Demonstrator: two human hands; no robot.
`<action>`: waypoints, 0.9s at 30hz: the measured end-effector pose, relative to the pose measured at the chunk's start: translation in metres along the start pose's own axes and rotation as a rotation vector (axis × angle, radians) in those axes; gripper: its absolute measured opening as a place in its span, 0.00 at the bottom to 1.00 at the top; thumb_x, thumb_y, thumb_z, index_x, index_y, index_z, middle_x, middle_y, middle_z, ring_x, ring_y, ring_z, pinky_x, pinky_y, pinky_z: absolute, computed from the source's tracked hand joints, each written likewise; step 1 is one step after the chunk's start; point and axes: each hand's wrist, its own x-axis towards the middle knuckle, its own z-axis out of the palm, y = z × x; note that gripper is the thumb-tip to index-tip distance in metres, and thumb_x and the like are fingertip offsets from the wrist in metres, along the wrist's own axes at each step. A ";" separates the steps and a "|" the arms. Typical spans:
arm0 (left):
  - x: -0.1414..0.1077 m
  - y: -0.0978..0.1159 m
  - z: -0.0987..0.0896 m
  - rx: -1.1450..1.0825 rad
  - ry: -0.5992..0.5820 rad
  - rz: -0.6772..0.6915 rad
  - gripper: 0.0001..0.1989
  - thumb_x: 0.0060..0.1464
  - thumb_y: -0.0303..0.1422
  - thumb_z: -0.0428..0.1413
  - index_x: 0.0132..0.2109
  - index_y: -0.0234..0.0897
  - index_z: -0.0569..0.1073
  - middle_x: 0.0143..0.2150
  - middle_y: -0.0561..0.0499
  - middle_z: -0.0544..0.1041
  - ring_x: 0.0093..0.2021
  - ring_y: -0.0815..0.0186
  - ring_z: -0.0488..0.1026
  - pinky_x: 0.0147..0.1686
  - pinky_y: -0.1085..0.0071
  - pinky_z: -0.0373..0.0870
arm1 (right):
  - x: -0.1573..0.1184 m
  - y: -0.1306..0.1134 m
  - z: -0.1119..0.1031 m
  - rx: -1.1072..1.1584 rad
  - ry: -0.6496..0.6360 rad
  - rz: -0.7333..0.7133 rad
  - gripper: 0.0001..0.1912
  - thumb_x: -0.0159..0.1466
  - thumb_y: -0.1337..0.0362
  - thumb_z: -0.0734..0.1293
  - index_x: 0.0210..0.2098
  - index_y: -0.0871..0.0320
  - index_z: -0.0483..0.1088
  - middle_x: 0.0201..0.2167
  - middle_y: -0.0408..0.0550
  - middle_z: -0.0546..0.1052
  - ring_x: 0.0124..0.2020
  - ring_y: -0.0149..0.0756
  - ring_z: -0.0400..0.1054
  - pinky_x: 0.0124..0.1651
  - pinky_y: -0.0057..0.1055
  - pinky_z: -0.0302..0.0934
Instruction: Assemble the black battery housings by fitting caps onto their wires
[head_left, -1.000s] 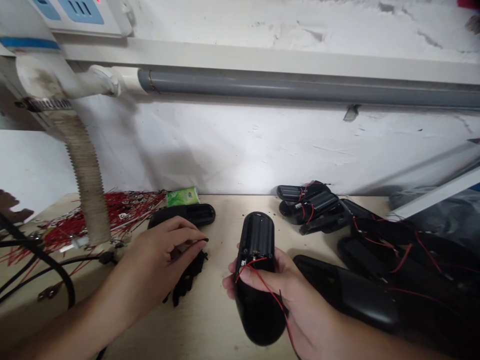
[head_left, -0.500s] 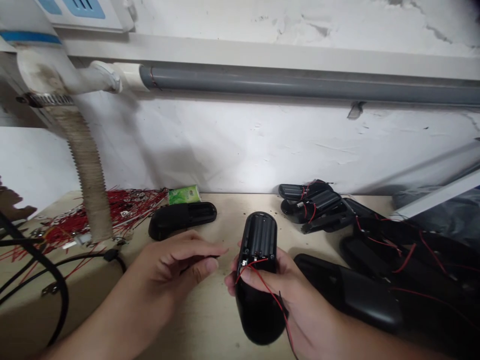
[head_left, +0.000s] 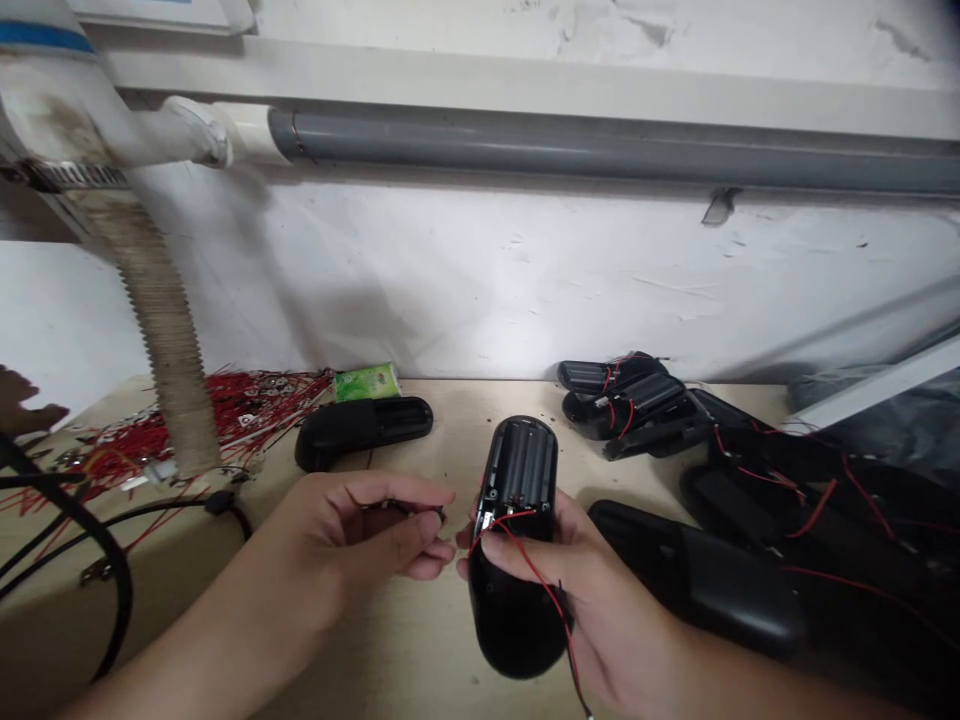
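Note:
My right hand (head_left: 581, 565) is closed round a black oblong plastic housing (head_left: 519, 620), held upright in the middle with its rounded top away from me. A ribbed battery compartment fills its upper half. A red wire (head_left: 536, 568) and a dark one run from the housing's middle down over my right hand, my thumb resting beside them. Just left of the housing, my left hand (head_left: 375, 535) pinches a small dark piece between thumb and fingertips; it is too small to make out. The left fingertips are close to the housing's left side.
Several similar black housings (head_left: 720, 590) with red wires are piled at the right. Another housing (head_left: 364, 430) lies at the back left beside a green packet (head_left: 366, 382). A heap of red wires (head_left: 247, 400) lies behind the ribbed hose (head_left: 165, 340). Black cables (head_left: 124, 570) loop at the left.
My left hand's fingers have curled in more round the small dark piece, beside the housing. The right hand keeps its hold. The view has shifted slightly.

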 end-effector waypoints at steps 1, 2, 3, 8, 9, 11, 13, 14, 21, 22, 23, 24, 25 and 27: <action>0.001 -0.001 0.001 0.003 0.006 0.013 0.14 0.53 0.43 0.74 0.46 0.48 0.88 0.35 0.53 0.88 0.36 0.67 0.83 0.40 0.77 0.78 | 0.000 0.000 0.000 -0.008 -0.001 -0.004 0.40 0.39 0.56 0.88 0.49 0.57 0.77 0.39 0.47 0.84 0.43 0.44 0.76 0.54 0.40 0.63; 0.001 -0.002 0.002 0.008 0.004 0.028 0.13 0.54 0.43 0.74 0.46 0.48 0.88 0.35 0.54 0.88 0.37 0.68 0.82 0.39 0.78 0.77 | -0.001 0.000 -0.001 -0.016 -0.003 -0.010 0.40 0.40 0.56 0.88 0.49 0.57 0.77 0.39 0.47 0.84 0.43 0.43 0.75 0.53 0.39 0.63; 0.001 -0.002 0.005 0.009 -0.004 0.040 0.13 0.54 0.42 0.74 0.46 0.49 0.89 0.36 0.56 0.88 0.37 0.69 0.82 0.40 0.79 0.76 | -0.001 0.001 -0.001 -0.024 -0.006 -0.015 0.39 0.41 0.55 0.88 0.49 0.57 0.77 0.38 0.47 0.84 0.42 0.42 0.75 0.52 0.39 0.63; 0.000 -0.002 0.017 -0.050 -0.043 0.076 0.13 0.57 0.38 0.72 0.50 0.54 0.88 0.38 0.58 0.88 0.38 0.71 0.80 0.40 0.80 0.74 | -0.002 0.002 0.001 -0.035 -0.056 -0.081 0.36 0.43 0.57 0.88 0.48 0.56 0.77 0.39 0.45 0.83 0.40 0.39 0.74 0.49 0.36 0.63; 0.000 -0.002 0.019 -0.047 -0.036 0.090 0.13 0.57 0.38 0.72 0.50 0.54 0.88 0.38 0.57 0.88 0.37 0.71 0.80 0.40 0.79 0.74 | -0.002 0.002 0.001 -0.039 -0.055 -0.095 0.34 0.44 0.57 0.88 0.47 0.56 0.77 0.39 0.45 0.83 0.40 0.38 0.73 0.48 0.35 0.63; -0.001 -0.002 0.022 -0.015 -0.018 0.106 0.11 0.57 0.40 0.72 0.48 0.53 0.89 0.37 0.55 0.88 0.37 0.68 0.81 0.40 0.78 0.75 | -0.003 0.003 0.002 -0.046 -0.043 -0.100 0.32 0.44 0.57 0.88 0.45 0.56 0.78 0.38 0.44 0.83 0.39 0.37 0.73 0.47 0.34 0.63; -0.002 0.000 0.024 0.041 -0.003 0.098 0.10 0.57 0.42 0.71 0.46 0.52 0.89 0.38 0.53 0.88 0.39 0.65 0.82 0.41 0.75 0.77 | -0.004 0.003 0.003 -0.039 -0.036 -0.093 0.30 0.45 0.58 0.88 0.44 0.56 0.78 0.37 0.44 0.83 0.39 0.37 0.73 0.47 0.34 0.63; -0.003 0.001 0.025 0.065 -0.002 0.092 0.10 0.57 0.42 0.71 0.45 0.51 0.90 0.38 0.52 0.88 0.39 0.64 0.82 0.42 0.74 0.77 | -0.005 0.003 0.003 -0.027 -0.038 -0.090 0.29 0.45 0.60 0.87 0.43 0.55 0.79 0.36 0.43 0.83 0.39 0.37 0.73 0.47 0.34 0.63; -0.004 0.010 0.030 0.041 0.013 0.043 0.12 0.51 0.44 0.73 0.41 0.48 0.90 0.38 0.51 0.88 0.39 0.62 0.82 0.41 0.74 0.77 | -0.008 0.000 0.000 0.135 -0.136 -0.069 0.15 0.47 0.65 0.78 0.36 0.57 0.83 0.33 0.46 0.83 0.36 0.37 0.73 0.42 0.32 0.63; -0.004 0.010 0.030 0.032 0.009 0.040 0.12 0.51 0.44 0.74 0.41 0.48 0.90 0.37 0.51 0.88 0.39 0.63 0.82 0.41 0.74 0.77 | -0.009 -0.001 0.000 0.125 -0.139 -0.079 0.16 0.48 0.64 0.79 0.37 0.57 0.83 0.34 0.46 0.83 0.37 0.38 0.73 0.42 0.32 0.63; -0.004 0.009 0.030 0.021 0.002 0.040 0.12 0.51 0.44 0.74 0.41 0.48 0.90 0.37 0.50 0.88 0.38 0.63 0.82 0.41 0.75 0.77 | -0.009 -0.001 0.000 0.101 -0.130 -0.088 0.17 0.47 0.63 0.81 0.37 0.56 0.83 0.34 0.46 0.83 0.37 0.38 0.73 0.43 0.32 0.63; -0.004 0.009 0.030 0.013 -0.004 0.038 0.12 0.51 0.44 0.74 0.41 0.48 0.90 0.38 0.50 0.88 0.39 0.63 0.82 0.42 0.75 0.77 | -0.009 -0.001 0.001 0.077 -0.108 -0.092 0.19 0.46 0.62 0.83 0.37 0.56 0.83 0.33 0.45 0.82 0.37 0.37 0.72 0.43 0.32 0.63; -0.003 0.009 0.030 0.006 -0.004 0.036 0.12 0.51 0.44 0.74 0.41 0.47 0.90 0.38 0.50 0.88 0.39 0.63 0.82 0.42 0.74 0.77 | -0.009 0.000 0.002 0.057 -0.081 -0.091 0.21 0.44 0.62 0.84 0.37 0.56 0.82 0.33 0.45 0.82 0.37 0.37 0.71 0.43 0.32 0.63; -0.003 0.008 0.029 -0.008 0.008 0.027 0.12 0.49 0.45 0.75 0.40 0.47 0.90 0.37 0.50 0.88 0.38 0.63 0.82 0.41 0.74 0.77 | -0.008 0.000 0.003 0.039 -0.034 -0.077 0.24 0.42 0.62 0.86 0.37 0.55 0.81 0.33 0.43 0.81 0.37 0.36 0.71 0.43 0.32 0.62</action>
